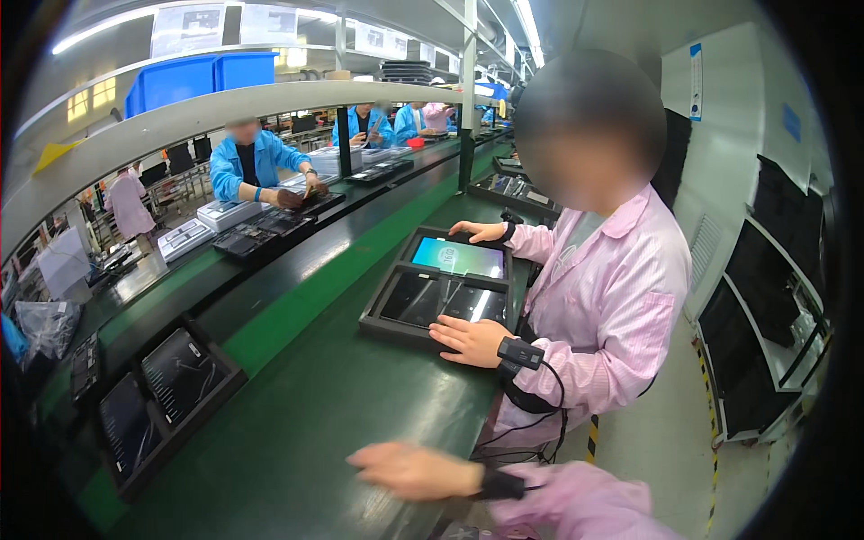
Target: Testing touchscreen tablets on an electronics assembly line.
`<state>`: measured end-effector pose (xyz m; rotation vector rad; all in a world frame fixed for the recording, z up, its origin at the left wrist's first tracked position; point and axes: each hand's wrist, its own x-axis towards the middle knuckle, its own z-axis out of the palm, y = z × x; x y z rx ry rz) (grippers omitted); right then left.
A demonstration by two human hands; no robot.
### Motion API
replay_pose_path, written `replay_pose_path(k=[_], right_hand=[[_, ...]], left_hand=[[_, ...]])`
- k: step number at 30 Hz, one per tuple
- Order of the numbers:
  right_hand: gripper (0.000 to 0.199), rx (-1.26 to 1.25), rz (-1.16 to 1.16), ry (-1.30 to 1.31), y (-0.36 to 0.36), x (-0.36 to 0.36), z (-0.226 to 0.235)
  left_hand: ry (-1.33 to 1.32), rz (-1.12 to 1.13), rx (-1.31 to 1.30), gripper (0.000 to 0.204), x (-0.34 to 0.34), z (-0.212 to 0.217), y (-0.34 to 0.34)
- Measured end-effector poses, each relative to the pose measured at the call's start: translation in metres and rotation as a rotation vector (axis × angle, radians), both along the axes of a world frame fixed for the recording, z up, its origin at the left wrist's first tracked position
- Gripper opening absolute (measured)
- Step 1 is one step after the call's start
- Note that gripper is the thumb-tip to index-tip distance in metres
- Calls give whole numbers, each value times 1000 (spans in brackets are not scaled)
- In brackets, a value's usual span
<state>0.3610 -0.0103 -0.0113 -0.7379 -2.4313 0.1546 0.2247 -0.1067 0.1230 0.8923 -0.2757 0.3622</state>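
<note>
My right hand (pixel 416 472) reaches in from the lower right, in a pink sleeve with a black band at the wrist. It is over the green bench top (pixel 346 396), blurred by motion, fingers stretched out and apparently holding nothing. My left hand is not in view. Ahead of my hand, a black tray (pixel 364 317) holds a tablet with a lit green-blue screen (pixel 454 258) and dark-screened tablets (pixel 432 299). A co-worker's two hands rest at this tray. To the left, another black tray (pixel 236 380) carries two dark-screened tablets (pixel 180 373).
The co-worker in pink (pixel 612 288) stands at the bench's right side. Across the line, people in blue jackets (pixel 263 164) work at trays. Blue bins (pixel 180 83) sit on the overhead shelf. At the right stands a rack with dark panels (pixel 751 333).
</note>
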Motion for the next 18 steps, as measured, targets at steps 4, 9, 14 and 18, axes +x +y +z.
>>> replay_pose_path(k=[4, 9, 14, 18], right_hand=[[27, 254, -858, 116, -45, 164, 75], [12, 313, -1367, -244, -58, 229, 68], [23, 410, -1459, -215, -43, 227, 35], [24, 428, -1493, -188, -44, 225, 35]], left_hand=[[29, 1, -37, 70, -6, -20, -6], [49, 63, -20, 78, -8, 7, -2], [-64, 310, 9, 70, -11, 47, 18], [78, 557, 13, 46, -7, 57, 13]])
